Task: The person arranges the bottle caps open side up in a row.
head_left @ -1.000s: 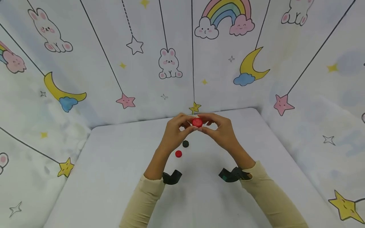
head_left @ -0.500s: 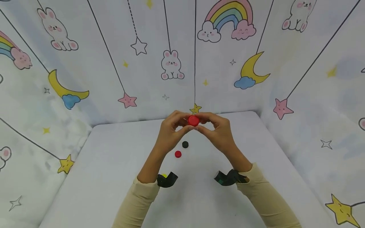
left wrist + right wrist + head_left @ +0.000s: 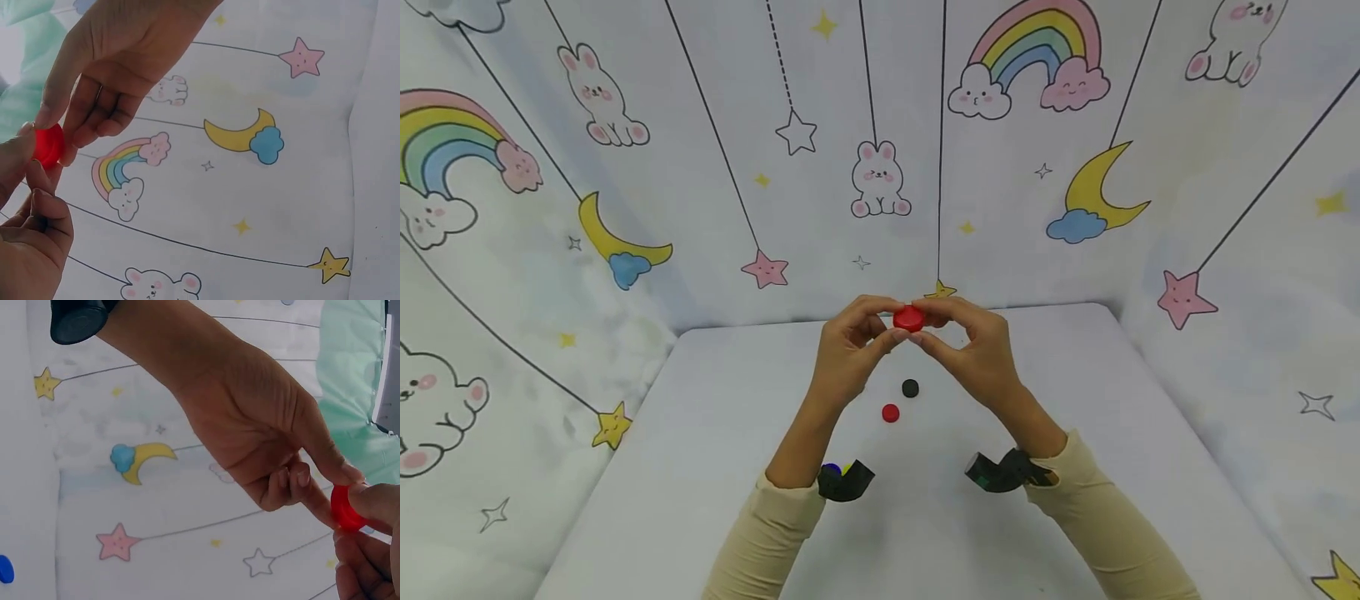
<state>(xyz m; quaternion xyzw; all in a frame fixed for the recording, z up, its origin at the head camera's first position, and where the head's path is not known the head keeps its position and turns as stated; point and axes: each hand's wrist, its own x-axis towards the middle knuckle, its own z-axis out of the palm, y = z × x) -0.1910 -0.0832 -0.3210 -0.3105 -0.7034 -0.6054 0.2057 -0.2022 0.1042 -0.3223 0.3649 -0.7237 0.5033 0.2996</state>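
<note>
Both hands meet in front of the person at the far side of the table, raised over it. A small red bottle cap [image 3: 908, 318] is pinched between them. My left hand [image 3: 847, 342] grips its left side with thumb and fingertips; my right hand [image 3: 981, 346] holds the right side the same way. In the left wrist view, the red cap [image 3: 49, 147] shows its round outline between the fingertips of both hands. Seen from the right wrist, the red cap [image 3: 345, 508] is partly covered by a thumb.
On the white table [image 3: 760, 392] below the hands lie a black disc [image 3: 910, 388] and another red disc [image 3: 891, 413]. Blue [image 3: 832, 469] and yellow pieces peek out behind the left wrist's black camera mount [image 3: 847, 483]. A printed cloth wall [image 3: 820, 283] rises behind the table.
The red cap has tilted from nearly face-on to more edge-on, still held by both hands. The head view has shifted, and a blue piece now shows beside the left wrist mount.
</note>
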